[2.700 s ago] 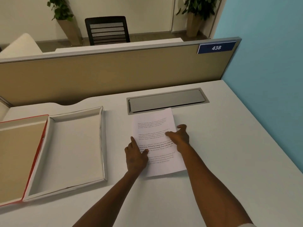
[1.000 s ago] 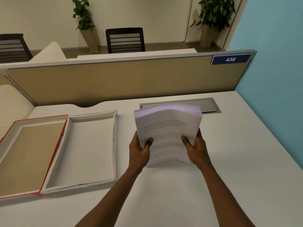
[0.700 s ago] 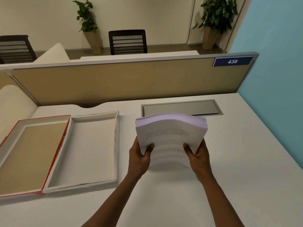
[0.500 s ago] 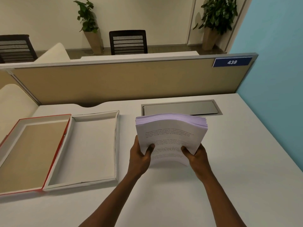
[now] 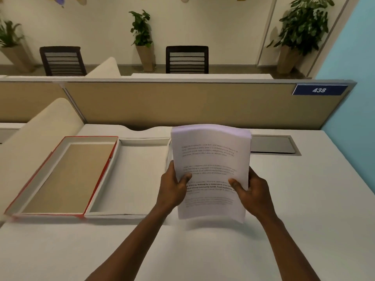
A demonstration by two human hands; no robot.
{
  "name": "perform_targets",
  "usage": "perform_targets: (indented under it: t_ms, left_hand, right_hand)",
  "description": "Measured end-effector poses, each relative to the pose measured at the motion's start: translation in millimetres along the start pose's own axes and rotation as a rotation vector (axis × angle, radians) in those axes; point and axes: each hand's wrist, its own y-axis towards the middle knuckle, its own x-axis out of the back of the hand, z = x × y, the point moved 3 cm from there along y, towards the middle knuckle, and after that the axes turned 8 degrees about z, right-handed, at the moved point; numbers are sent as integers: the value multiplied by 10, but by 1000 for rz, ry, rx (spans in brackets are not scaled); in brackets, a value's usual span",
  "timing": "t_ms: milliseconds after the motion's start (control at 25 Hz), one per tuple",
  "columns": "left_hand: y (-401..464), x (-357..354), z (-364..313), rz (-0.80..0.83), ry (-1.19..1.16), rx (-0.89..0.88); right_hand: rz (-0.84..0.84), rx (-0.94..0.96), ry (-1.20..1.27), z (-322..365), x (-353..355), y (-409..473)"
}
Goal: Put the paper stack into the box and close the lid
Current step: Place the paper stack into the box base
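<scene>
A thick paper stack (image 5: 211, 159) with printed text is held up off the white desk, tilted toward me and slightly bowed. My left hand (image 5: 173, 189) grips its left edge, thumb on the top sheet. My right hand (image 5: 252, 193) grips its right edge the same way. To the left lies the open box: a white tray (image 5: 105, 197), with its red-edged lid (image 5: 60, 179) folded out flat further left. The stack's upper left corner overlaps the tray's right wall in the view.
A tan partition (image 5: 182, 104) with a blue "438" sign (image 5: 319, 89) closes the desk's far side. A grey cable hatch (image 5: 272, 145) sits behind the stack. A blue wall (image 5: 357, 98) runs along the right. A cream curved divider (image 5: 40, 128) rises at left.
The stack went from lying flat on the desk to being lifted in both hands. Over the last second it has come up higher and drifted a little left toward the tray.
</scene>
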Motion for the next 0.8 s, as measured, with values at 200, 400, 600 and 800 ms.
perform_targets:
  t_ms: [200,400,600,800]
  left_hand:
    - [87,912,-200,-263,-9,154]
    - [345,1757,58,-296,-25,347]
    - [625,2211,552,-258,34,525]
    - [805,2381,973,-224,146,532]
  right_hand:
    - [127,-74,304,554,-505,408]
    - [257,-334,649,783,-1349,865]
    - [304,-482,595,800,-2164,1116]
    - [283,-588,376,727,-2723,1285]
